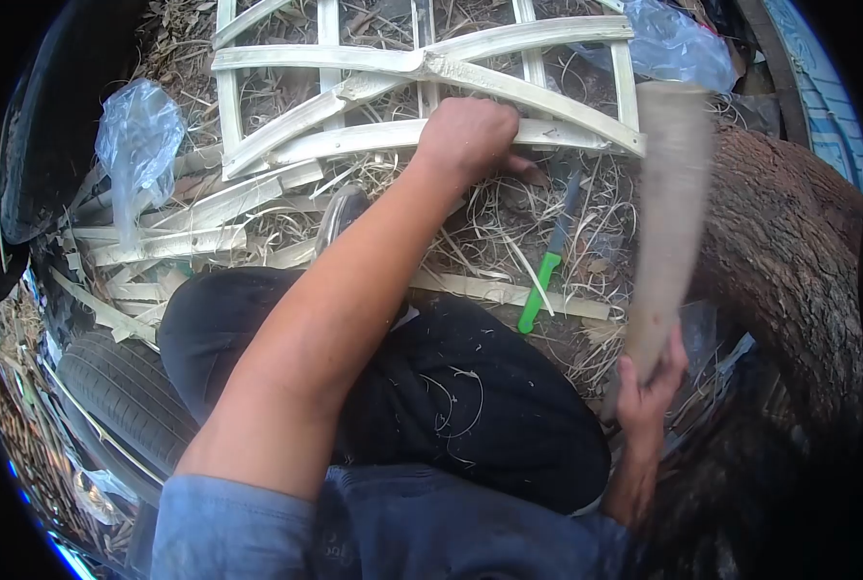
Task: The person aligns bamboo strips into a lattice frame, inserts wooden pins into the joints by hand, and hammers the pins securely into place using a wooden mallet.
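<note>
At the top of the head view stands a pale lattice frame of split bamboo strips (354,144), with crossing curved pieces. My left hand (470,140) is closed around its lower curved strip, near the middle; the fingertips are partly hidden. A thick wooden stick (668,213), blurred by motion, rises upright at the right in my right hand (654,382), whose fingers wrap its lower end. Its upper end is beside the frame's right corner. Between my hands a knife with a green handle (540,293) lies on the ground among shavings.
A thick tree trunk (789,222) curves along the right side. Split bamboo pieces (175,246) and thin shavings cover the ground at left. Clear plastic bags lie at the left (141,140) and top right (668,43). A tire (117,391) sits at lower left.
</note>
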`<state>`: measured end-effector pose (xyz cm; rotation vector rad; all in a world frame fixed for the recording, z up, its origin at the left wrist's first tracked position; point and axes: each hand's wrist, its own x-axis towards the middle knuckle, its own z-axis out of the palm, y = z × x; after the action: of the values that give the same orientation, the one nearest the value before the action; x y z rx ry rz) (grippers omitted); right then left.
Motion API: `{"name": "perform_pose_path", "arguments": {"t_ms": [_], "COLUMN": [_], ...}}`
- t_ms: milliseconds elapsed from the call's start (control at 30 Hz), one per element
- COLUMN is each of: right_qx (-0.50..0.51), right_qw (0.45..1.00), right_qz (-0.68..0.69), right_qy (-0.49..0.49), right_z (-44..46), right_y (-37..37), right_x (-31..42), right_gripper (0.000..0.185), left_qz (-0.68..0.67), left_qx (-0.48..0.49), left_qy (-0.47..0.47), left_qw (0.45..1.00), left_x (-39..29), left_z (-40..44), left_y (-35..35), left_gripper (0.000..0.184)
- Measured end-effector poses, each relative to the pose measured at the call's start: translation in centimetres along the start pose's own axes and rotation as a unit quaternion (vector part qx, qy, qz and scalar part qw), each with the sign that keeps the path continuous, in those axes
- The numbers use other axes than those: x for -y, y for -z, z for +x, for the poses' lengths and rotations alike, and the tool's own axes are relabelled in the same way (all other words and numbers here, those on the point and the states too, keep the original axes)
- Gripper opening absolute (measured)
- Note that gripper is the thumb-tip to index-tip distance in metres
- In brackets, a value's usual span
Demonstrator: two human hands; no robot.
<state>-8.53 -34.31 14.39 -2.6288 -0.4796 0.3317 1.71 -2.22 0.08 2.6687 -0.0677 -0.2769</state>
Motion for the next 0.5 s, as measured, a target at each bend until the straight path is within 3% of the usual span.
{"name": "perform_pose_path", "arguments": {"t_ms": [67,167,233,267,333,367,400,467,500], "right_qx": [0.105,0.067,-0.12,-0.12,0.063,0.157,0.15,0.054,0.015], "right_qw": [0.989,0.994,0.982,0.983,0.997,0.984,0.985,0.995,0.996], "right_qz": [-0.075,-0.079,0.141,0.139,-0.032,-0.05,-0.051,0.065,0.074], "right_qy": [-0.065,0.018,0.028,0.024,-0.043,-0.064,-0.061,-0.048,-0.041], "right_z": [1.9,1.5,0.7,0.6,1.8,1.9,1.8,0.4,-0.1], "right_y": [-0.4,-0.1,-1.3,-1.1,-0.2,-0.3,-0.3,-0.4,-0.4], "right_x": [1.0,0.7,0.8,1.1,2.7,1.9,1.8,1.5,1.0], "right_gripper": [0.064,0.063,0.062,0.062,0.062,0.062,0.062,0.062,0.063], "left_qz": [-0.001,-0.001,-0.002,-0.002,-0.01,-0.004,0.004,-0.011,-0.011], "left_qx": [-0.006,0.008,0.011,0.011,0.023,-0.01,-0.046,0.023,0.014], "left_qy": [-0.005,0.008,0.002,-0.009,-0.016,-0.025,-0.032,-0.014,-0.02], "left_qw": [1.0,1.0,1.0,1.0,1.0,1.0,0.998,1.0,1.0], "left_x": [-0.1,-0.1,0.2,0.2,0.2,0.6,0.5,0.2,0.4], "left_z": [0.0,0.1,0.1,0.2,0.0,0.2,0.4,0.0,0.0], "left_y": [0.1,0.3,0.0,-0.1,-0.4,-1.5,-0.5,0.5,0.2], "left_gripper": [0.055,0.055,0.059,0.063,0.061,0.061,0.06,0.061,0.062]}}
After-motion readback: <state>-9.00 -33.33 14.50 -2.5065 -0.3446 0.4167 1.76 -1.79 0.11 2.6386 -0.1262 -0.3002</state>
